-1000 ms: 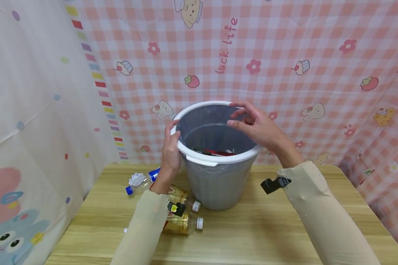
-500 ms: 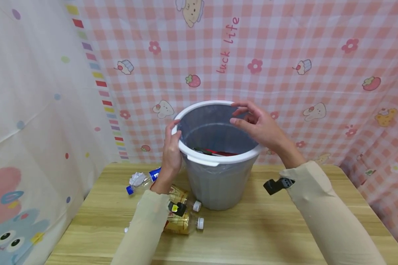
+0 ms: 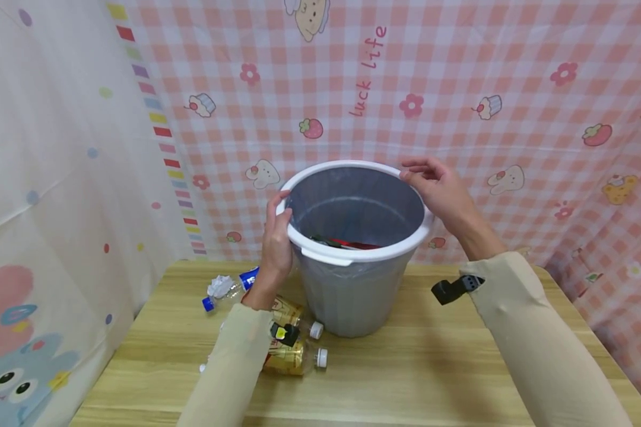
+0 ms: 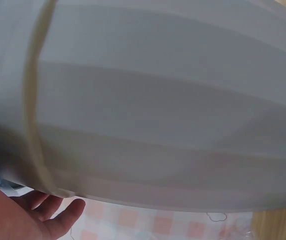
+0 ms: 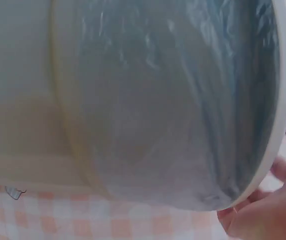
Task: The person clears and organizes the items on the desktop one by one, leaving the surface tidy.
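My left hand (image 3: 275, 249) grips the white rim (image 3: 371, 255) of a grey bin (image 3: 352, 296), thumb and fingertips bent onto it. My right hand (image 3: 443, 193) touches the rim at the far right, fingers bent; I cannot tell whether it is grasping it. The bin stands upright on the wooden table (image 3: 416, 379), between my two hands, with a white handle (image 3: 326, 257) on the near side, just right of my left hand. Clear film (image 5: 183, 100) covers the outside below the rim beside my right hand. Low inside, between my hands, something red (image 3: 355, 244) shows. Two gold-labelled bottles lie partly behind my left wrist, white caps (image 3: 322, 357) pointing right. Left of that wrist lies a bottle with a blue cap (image 3: 208, 304), crumpled white stuff (image 3: 220, 287) against it. Beyond both hands hangs a pink checked cloth (image 3: 352, 136).
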`<act>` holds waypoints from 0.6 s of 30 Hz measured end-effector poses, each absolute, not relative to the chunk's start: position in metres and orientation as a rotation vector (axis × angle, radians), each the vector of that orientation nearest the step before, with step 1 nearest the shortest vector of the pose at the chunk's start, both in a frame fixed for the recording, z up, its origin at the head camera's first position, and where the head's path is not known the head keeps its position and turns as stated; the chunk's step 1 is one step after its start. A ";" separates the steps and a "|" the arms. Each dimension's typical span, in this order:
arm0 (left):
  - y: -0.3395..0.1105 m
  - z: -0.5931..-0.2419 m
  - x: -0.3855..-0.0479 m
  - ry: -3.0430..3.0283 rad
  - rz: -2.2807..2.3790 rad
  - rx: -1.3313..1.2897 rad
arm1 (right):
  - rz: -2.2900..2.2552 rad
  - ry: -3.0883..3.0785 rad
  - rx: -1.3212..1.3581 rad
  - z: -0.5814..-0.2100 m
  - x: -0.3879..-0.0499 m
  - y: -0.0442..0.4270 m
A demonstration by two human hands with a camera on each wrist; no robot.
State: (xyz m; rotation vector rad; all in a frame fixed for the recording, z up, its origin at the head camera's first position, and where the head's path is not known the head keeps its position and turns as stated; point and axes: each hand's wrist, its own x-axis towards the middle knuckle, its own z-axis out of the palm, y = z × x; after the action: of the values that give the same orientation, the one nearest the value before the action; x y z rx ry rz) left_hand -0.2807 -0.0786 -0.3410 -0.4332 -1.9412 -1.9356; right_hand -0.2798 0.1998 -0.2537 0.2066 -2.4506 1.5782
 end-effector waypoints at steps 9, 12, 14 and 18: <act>-0.079 -0.342 -0.282 -1.944 -1.928 -0.424 | 1.623 -2.715 0.098 -0.260 -0.287 0.201; -0.079 -0.342 -0.282 -1.953 -1.921 -0.427 | 1.561 -2.767 0.063 -0.262 -0.287 0.200; -0.079 -0.343 -0.282 -1.950 -1.921 -0.431 | 1.500 -2.794 0.049 -0.264 -0.287 0.200; -0.079 -0.342 -0.282 -1.938 -1.929 -0.438 | 1.381 -2.831 0.038 -0.266 -0.287 0.201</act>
State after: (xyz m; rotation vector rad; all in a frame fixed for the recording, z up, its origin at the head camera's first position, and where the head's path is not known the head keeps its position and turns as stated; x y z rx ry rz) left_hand -0.2820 -0.0792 -0.3419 -0.4376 -1.9377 -1.9292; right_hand -0.2865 0.2007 -0.2661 0.0380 -2.8307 1.3807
